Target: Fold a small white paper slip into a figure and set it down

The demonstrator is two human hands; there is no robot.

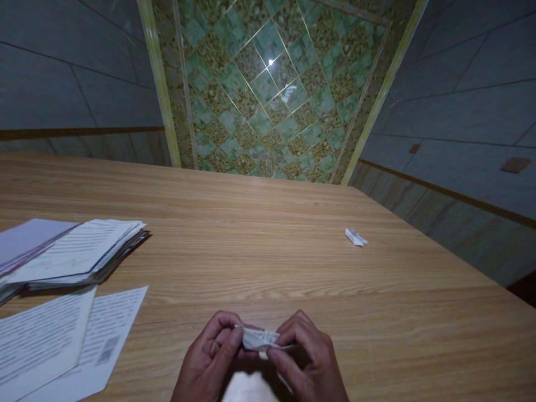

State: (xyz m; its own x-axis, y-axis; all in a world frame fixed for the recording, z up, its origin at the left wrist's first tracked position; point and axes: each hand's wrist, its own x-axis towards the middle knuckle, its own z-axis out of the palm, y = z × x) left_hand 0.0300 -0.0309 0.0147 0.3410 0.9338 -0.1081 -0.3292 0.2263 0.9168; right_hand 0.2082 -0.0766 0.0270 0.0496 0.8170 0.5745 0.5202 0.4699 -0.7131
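Between my two hands, near the front of the wooden table, is a small folded piece of printed paper [259, 338]. My left hand [213, 354] pinches its left end between thumb and fingers. At the right end, the thumb and fingertips of my right hand [307, 354] grip it too. The paper is narrow and creased, held just above the tabletop; its lower side is partly hidden by my fingers. Farther off on the right lies another small folded paper piece [355, 237], boat-like in outline, touched by neither hand.
At the left of the table [234, 240] lies a thick stack of papers [84, 251] with purple sheets [33, 237]. Loose printed sheets [121, 324] lie in front of it. A green patterned tile wall [268, 95] rises behind the table, with grey walls on both sides.
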